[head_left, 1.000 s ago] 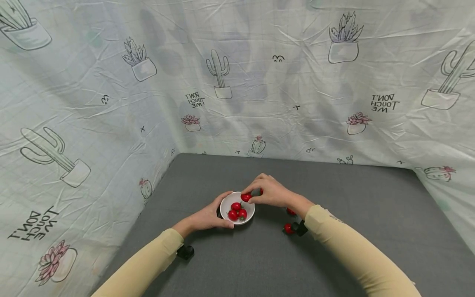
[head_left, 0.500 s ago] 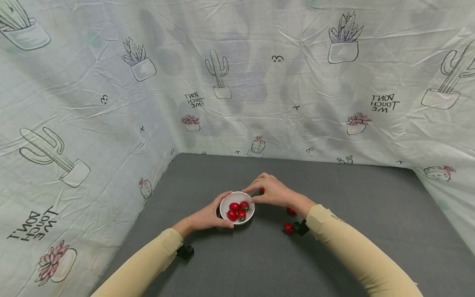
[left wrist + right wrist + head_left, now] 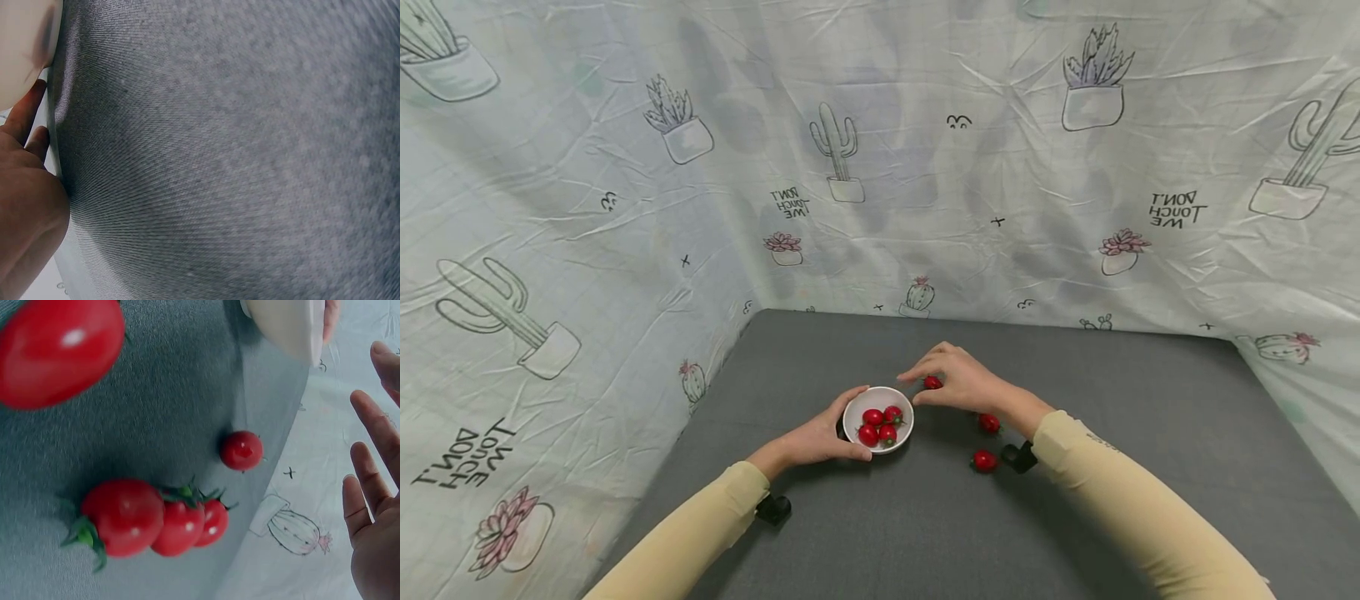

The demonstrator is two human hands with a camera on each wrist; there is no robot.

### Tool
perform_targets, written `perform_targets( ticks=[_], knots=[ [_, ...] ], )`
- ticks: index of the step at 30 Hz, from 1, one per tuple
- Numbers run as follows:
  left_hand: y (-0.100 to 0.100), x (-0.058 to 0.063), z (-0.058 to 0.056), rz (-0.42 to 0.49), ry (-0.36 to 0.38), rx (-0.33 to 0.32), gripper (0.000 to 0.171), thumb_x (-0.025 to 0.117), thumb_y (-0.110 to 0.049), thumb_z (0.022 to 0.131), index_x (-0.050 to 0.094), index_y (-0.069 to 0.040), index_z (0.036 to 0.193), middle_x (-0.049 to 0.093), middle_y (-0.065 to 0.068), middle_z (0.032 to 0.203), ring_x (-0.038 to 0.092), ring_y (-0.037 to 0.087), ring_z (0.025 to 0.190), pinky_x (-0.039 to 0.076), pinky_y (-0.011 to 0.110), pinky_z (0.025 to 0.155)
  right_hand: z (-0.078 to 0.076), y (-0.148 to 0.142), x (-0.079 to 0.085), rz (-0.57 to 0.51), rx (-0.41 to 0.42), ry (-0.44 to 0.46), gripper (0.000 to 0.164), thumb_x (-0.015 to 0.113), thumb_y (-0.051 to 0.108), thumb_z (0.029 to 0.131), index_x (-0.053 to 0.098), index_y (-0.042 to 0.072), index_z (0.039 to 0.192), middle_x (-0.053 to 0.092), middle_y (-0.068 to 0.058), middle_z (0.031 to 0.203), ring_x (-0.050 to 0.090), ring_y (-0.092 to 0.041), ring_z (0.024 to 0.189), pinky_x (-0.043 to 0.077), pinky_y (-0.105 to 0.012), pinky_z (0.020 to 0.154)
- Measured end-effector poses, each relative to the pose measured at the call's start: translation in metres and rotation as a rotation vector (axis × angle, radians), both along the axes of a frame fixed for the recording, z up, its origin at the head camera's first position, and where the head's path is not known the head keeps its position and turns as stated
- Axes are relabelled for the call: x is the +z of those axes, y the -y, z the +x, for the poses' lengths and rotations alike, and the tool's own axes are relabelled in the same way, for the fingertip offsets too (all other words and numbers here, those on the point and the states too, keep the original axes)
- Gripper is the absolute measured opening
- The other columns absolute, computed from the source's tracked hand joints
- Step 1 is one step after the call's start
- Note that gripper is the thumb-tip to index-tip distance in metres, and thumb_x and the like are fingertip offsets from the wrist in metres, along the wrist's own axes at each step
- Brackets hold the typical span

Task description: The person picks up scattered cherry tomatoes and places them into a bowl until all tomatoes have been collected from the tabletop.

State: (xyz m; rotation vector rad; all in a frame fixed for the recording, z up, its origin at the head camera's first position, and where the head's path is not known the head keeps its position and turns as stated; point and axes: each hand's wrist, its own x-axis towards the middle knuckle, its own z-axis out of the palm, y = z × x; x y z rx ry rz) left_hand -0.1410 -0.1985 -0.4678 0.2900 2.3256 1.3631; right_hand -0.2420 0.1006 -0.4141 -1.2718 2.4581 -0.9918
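Observation:
My left hand (image 3: 820,437) grips a small white bowl (image 3: 880,397), thumb at the near side of the rim and fingers at the far side. Several red cherry tomatoes (image 3: 868,435) lie inside it. Just right of the bowl, my right hand (image 3: 964,379) holds nothing. Its fingers are apart and loosely extended in the right wrist view. A cherry tomato (image 3: 932,382) shows between its thumb and fingers in the head view, lying on the table beyond. In the left wrist view, the bowl's underside (image 3: 25,44) appears beside the fingers (image 3: 28,112).
Two more cherry tomatoes, a farther one (image 3: 988,423) and a nearer one (image 3: 983,461), lie near the right wrist. Up close, the right wrist view has several on the grey table, including a row with green stems (image 3: 124,517). A cactus-print curtain (image 3: 880,167) hangs behind the table.
My right hand has let go of a cherry tomato, which now lies in the bowl with the others. The hand has since drawn slightly right, away from the rim. My left hand stays put.

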Motion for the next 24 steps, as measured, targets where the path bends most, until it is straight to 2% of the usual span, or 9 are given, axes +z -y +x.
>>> perform_targets(
  ticks=[6,19,24],
  knots=[
    [0.001,0.0,0.0,-0.004,0.005,0.01,0.11,0.09,-0.04,0.079,0.019,-0.033,0.163,0.034,0.001,0.157,0.034,0.02,0.143,0.026,0.051,0.115,0.0,-0.01,0.008,-0.007,-0.004,0.0,0.04,0.082,0.033,0.09,0.072,0.033,0.13,0.067,0.016,0.121,0.047,-0.015,0.117,0.041,-0.048,0.097],
    [0.001,-0.002,-0.002,-0.009,-0.005,-0.007,0.113,0.09,-0.041,0.078,0.018,-0.029,0.164,0.032,0.002,0.159,0.03,0.021,0.146,0.024,0.052,0.116,0.006,-0.033,0.015,-0.008,-0.037,-0.018,0.043,0.081,0.032,0.091,0.07,0.032,0.133,0.066,0.013,0.125,0.045,-0.017,0.121,0.039,-0.051,0.099],
    [0.002,-0.002,-0.001,-0.012,-0.013,-0.009,0.111,0.091,-0.041,0.078,0.019,-0.033,0.163,0.031,0.002,0.16,0.03,0.021,0.146,0.024,0.053,0.116,0.01,-0.045,0.015,-0.004,-0.067,-0.017,0.046,0.081,0.033,0.091,0.068,0.032,0.135,0.066,0.012,0.126,0.046,-0.019,0.122,0.038,-0.054,0.1]
  ],
)
